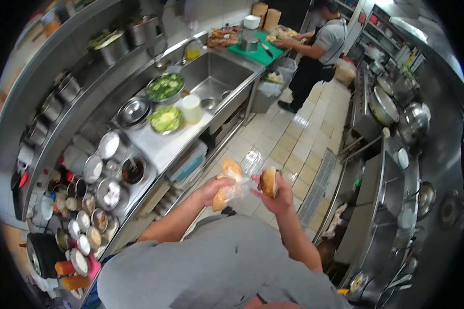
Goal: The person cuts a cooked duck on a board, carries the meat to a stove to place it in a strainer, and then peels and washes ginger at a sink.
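Note:
In front of my body, above the tiled floor, my left hand (pixel 214 190) is closed around a clear plastic bag (pixel 237 192) of golden bread rolls. One roll (pixel 232 168) bulges out above the fingers, another (pixel 220 200) below them. My right hand (pixel 277 198) grips a single bread roll (pixel 270 180), held upright, with a pale face and a darker brown side. Its fingertips point toward the bag, close to the crumpled plastic edge.
Along the left runs a steel counter (pixel 157 149) with bowls of cut greens (pixel 165 87), a sink (pixel 216 77) and several containers. A person (pixel 327 46) works at a green cutting board (pixel 255 49) ahead. Stoves with pans (pixel 384 105) line the right.

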Demonstrator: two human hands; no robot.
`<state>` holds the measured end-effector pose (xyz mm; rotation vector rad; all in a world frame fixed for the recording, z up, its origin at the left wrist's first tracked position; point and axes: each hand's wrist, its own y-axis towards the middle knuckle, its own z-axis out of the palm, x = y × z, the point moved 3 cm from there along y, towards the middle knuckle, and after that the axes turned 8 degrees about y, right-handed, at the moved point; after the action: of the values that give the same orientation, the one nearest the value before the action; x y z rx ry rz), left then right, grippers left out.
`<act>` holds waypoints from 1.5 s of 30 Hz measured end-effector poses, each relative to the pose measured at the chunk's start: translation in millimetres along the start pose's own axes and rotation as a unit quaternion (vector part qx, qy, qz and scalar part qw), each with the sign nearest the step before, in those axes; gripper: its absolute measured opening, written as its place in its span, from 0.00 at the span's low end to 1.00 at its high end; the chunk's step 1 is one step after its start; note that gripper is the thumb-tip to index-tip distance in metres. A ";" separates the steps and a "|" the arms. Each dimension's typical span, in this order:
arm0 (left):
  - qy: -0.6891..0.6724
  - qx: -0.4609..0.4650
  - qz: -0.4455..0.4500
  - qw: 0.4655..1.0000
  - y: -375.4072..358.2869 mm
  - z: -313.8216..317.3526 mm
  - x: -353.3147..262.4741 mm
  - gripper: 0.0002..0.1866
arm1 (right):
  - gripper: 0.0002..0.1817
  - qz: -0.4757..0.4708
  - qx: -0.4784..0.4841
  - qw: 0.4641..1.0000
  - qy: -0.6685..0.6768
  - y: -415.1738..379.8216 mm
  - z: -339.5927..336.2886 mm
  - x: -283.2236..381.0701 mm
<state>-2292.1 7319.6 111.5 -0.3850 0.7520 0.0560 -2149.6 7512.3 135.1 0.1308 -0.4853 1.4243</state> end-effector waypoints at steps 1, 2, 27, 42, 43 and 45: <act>0.001 0.007 0.007 1.000 29.8 18.6 -24.6 0.25 | 0.25 -0.008 0.043 0.998 0.043 12.7 1.4 22.1; 0.041 0.008 0.000 0.999 53.5 37.3 -45.7 0.25 | 0.25 -0.014 0.083 0.992 0.095 21.3 -0.8 35.9; -0.095 -0.127 0.305 0.939 405.3 -141.0 -348.1 0.40 | 0.23 0.107 0.162 0.975 0.105 646.7 18.8 403.8; 0.497 -0.447 0.347 0.658 739.2 -185.1 -598.0 0.40 | 0.25 0.249 0.304 0.908 0.142 923.2 18.8 557.4; 0.488 -0.426 0.341 0.681 750.5 -186.3 -603.4 0.34 | 0.24 0.273 0.275 0.913 0.129 933.1 9.9 560.9; 0.442 -0.499 0.300 0.682 754.1 -190.2 -604.5 0.19 | 0.22 0.261 0.240 0.919 0.172 959.9 -5.8 574.8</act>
<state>-2999.5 8003.9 151.6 -1.2509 1.7920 1.0111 -3038.1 8191.6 168.0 0.1454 0.1483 2.0279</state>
